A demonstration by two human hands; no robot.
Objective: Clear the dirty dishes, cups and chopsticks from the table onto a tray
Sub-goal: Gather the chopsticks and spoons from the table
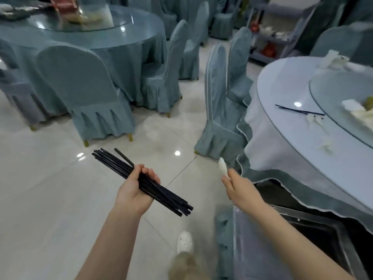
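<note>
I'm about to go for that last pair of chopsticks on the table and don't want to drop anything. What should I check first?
1. Left hand grips the chopstick bundle: ok.
2. Bundle ends even: not ok, one stick splays out.
3. Right hand free: not ok, it pinches a white spoon.
4. Loose chopsticks in view on the table: ok.
5. Tray location: cannot tell.

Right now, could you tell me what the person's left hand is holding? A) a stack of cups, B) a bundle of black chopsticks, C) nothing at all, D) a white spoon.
B: the left hand grips a bundle of black chopsticks over the floor, while the right hand pinches a small white spoon.
</note>
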